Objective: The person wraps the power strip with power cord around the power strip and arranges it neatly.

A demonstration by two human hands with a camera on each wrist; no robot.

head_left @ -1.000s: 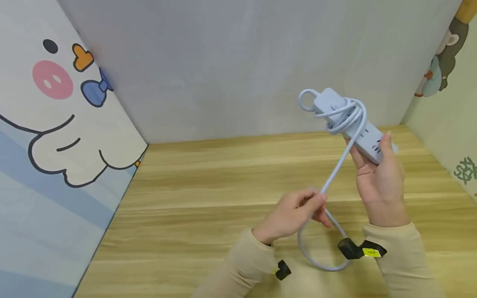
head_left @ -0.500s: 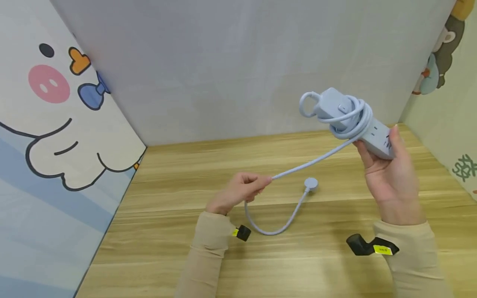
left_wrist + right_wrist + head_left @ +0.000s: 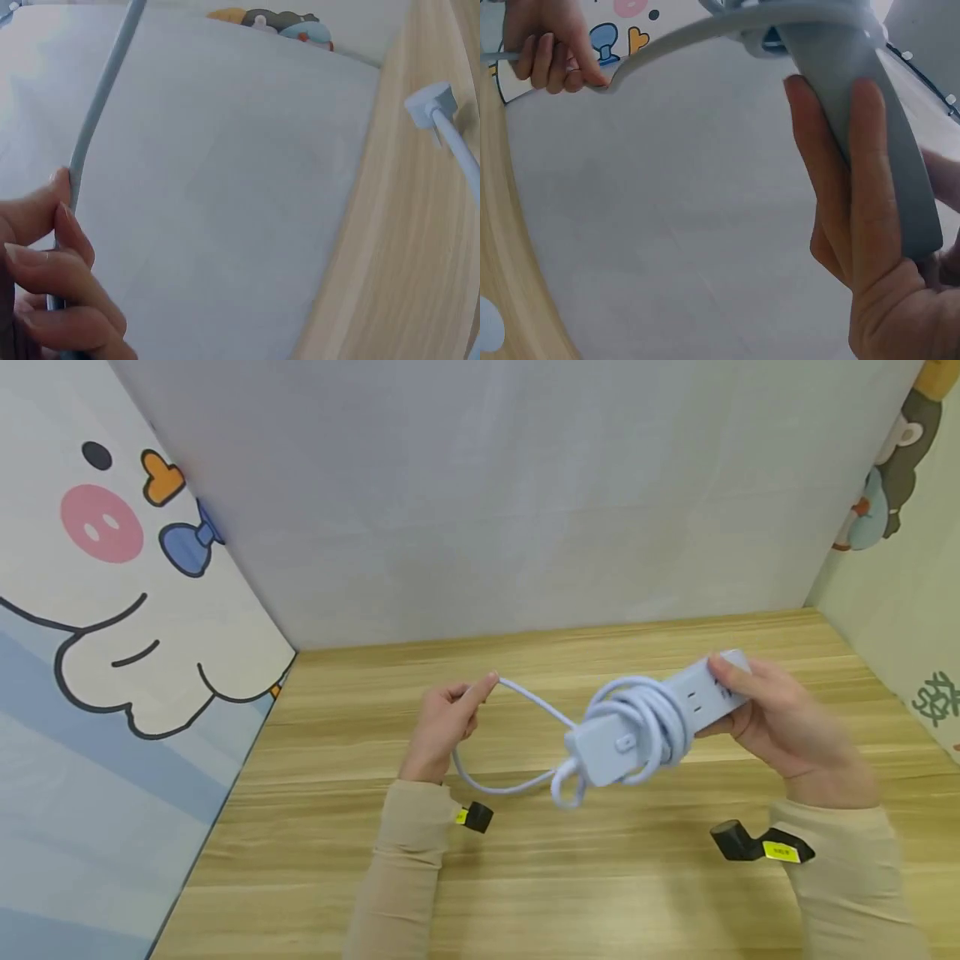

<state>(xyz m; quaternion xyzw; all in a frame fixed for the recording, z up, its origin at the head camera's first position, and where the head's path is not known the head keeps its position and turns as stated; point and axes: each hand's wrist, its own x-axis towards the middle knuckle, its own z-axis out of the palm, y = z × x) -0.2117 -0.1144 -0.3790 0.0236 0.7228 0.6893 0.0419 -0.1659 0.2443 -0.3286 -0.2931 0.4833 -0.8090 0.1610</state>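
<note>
Cord mostly wound: several loops sit round the power strip (image 3: 660,718), which the right hand (image 3: 780,727) grips at 3 o'clock above the bench (image 3: 315,860). Left hand (image 3: 442,727) pinches the loose cord (image 3: 525,697) at 9; the tail and plug (image 3: 431,105) are left to wrap, I'd say.

Beige sleeves (image 3: 405,852), black wrist cameras (image 3: 474,817) with yellow labels.

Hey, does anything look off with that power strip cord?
Nothing damaged. The cord is only partly wound round the strip; a loose length runs to the left hand, and the plug lies on the table.
</note>
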